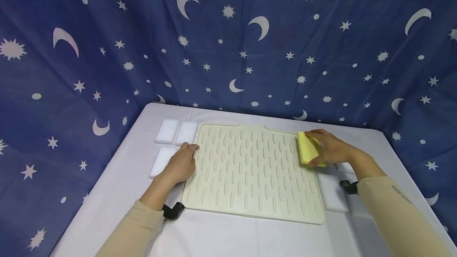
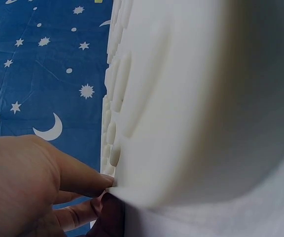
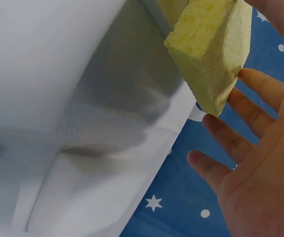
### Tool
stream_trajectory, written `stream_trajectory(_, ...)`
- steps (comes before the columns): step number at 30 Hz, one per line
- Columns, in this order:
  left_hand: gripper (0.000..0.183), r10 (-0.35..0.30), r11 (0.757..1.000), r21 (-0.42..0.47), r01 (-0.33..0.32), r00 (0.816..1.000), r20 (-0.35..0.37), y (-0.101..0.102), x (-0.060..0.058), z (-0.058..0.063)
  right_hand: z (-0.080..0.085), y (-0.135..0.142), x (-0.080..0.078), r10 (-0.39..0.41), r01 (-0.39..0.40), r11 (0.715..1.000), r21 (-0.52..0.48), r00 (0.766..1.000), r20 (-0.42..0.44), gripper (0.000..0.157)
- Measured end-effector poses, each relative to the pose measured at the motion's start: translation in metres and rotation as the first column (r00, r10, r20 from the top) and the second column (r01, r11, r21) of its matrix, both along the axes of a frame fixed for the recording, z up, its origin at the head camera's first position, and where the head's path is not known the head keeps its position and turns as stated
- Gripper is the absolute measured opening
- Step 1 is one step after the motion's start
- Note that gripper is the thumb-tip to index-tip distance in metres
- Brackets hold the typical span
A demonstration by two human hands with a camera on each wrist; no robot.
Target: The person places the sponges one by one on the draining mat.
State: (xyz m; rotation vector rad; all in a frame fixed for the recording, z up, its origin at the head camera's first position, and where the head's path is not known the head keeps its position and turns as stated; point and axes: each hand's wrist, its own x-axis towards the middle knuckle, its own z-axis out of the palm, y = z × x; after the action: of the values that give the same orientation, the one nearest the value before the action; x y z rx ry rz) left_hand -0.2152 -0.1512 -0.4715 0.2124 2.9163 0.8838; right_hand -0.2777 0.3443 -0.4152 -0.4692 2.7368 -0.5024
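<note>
On the white table (image 1: 228, 233): one mat (image 1: 251, 169), cream, ribbed with many raised bars; one sponge (image 1: 308, 148), yellow, at the mat's right edge toward the far corner. White blocks: three by the mat's left side (image 1: 166, 131), two side by side at the far end and one nearer the person; on the right (image 1: 332, 192), at least three, the nearest close beside the mat. Two sleeves (image 1: 400, 209), beige; two black fittings (image 1: 173, 211), one at each wrist. Behind: curtain (image 1: 228, 43), blue, with white moons, stars and dots.

Left hand (image 1: 181, 164): narrow, pinching the mat's left edge. Right hand (image 1: 332, 148): fairly wide, sponge held between thumb and fingers; fingers spread in its wrist view, the lowest clear of the sponge.

Right-hand blocks partly covered by arm and sleeve, so exact count uncertain. Left hand overlaps the corner of the near left block. Left wrist view: mat large and blurred close up; a yellow scrap cut off at the top, too small to name. Right wrist view: sponge and thumb cut by the frame. Cannot tell whether the sponge rests on the mat.
</note>
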Motion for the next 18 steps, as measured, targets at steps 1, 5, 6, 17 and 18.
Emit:
stream_trajectory(1, 0.046, 0.000, 1.000, 0.001, 0.000, 1.000, -0.002, 0.000, 0.000, 0.000, 0.000, -0.001, -0.001, 0.004, -0.004, 1.000, 0.000, 1.000, -0.001, 0.122)
stream_trajectory(5, 0.046, 0.000, 1.000, 0.003, 0.000, 1.000, -0.004, 0.000, 0.000, 0.000, -0.001, -0.005, -0.002, 0.011, -0.011, 1.000, -0.007, 1.000, 0.002, 0.122)
stream_trajectory(6, 0.046, 0.000, 1.000, 0.003, 0.000, 1.000, -0.003, 0.000, -0.001, 0.000, -0.001, -0.006, -0.002, 0.013, -0.013, 1.000, -0.009, 1.000, 0.002, 0.122)
stream_trajectory(17, 0.047, -0.002, 1.000, 0.005, 0.002, 1.000, 0.000, -0.002, 0.000, -0.002, -0.004, -0.016, -0.004, 0.039, -0.039, 0.999, -0.021, 0.999, 0.000, 0.122)
stream_trajectory(18, 0.047, -0.002, 1.000, 0.007, 0.002, 1.000, 0.002, -0.002, 0.000, -0.002, -0.005, -0.016, -0.004, 0.038, -0.038, 0.999, -0.021, 0.999, 0.002, 0.122)
